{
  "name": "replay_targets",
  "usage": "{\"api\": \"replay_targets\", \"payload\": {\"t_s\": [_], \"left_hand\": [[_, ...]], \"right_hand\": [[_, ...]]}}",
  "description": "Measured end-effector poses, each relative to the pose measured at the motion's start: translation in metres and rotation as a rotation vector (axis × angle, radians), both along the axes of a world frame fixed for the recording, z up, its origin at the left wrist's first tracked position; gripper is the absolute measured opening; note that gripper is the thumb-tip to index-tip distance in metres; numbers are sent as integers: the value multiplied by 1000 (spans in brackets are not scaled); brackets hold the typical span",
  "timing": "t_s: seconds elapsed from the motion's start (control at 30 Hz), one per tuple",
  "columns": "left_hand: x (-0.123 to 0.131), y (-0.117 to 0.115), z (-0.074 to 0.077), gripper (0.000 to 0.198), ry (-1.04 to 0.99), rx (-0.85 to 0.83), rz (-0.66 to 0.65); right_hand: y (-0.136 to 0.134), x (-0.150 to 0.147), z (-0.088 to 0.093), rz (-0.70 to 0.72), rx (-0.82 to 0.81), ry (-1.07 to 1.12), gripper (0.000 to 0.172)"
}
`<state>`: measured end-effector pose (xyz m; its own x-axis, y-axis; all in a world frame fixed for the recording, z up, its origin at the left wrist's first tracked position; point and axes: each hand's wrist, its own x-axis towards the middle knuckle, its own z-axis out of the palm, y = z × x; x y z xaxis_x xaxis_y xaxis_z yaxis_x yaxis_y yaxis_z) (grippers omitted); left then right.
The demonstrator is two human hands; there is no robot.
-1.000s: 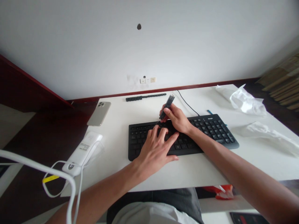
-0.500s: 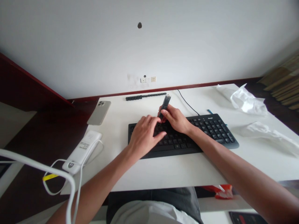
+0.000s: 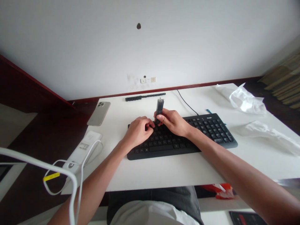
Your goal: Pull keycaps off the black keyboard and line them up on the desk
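A black keyboard lies on the white table in front of me. My right hand grips a dark grey, bar-shaped tool with a pale upper tip, held nearly upright over the upper left part of the keys. Its lower end is hidden by the fingers and keys. Close beside it, my left hand has its thumb and fingers drawn together in a pinch over the left end of the keyboard. What is between those fingertips, if anything, is hidden.
Black keycaps stand in a row at the table's back edge. On the left lie a phone and a white power bank with a cable. Crumpled white bags rest on the right. A blue stick pokes out behind the keyboard.
Both hands have shifted left over the keyboard. The tool in my right hand has become more upright. My left thumb and fingers, spread apart before, have closed together.
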<state>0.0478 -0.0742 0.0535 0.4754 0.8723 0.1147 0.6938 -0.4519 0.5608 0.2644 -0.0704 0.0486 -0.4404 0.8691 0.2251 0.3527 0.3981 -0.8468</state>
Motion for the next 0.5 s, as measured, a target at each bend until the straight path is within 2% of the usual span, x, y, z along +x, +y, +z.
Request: {"api": "replay_targets", "payload": {"t_s": [0.17,0.4,0.5], "left_hand": [[0,0,1,22,23,4,-20],[-1,0,3,15,51,-16,-61],[-3,2,3,13,52,-39,-81]], "right_hand": [[-5,-4,1,54,78,-55,42],[-10,-14,-4,-7,103,-66,11],[-12,-20,-6,-10,98,-55,8]]}}
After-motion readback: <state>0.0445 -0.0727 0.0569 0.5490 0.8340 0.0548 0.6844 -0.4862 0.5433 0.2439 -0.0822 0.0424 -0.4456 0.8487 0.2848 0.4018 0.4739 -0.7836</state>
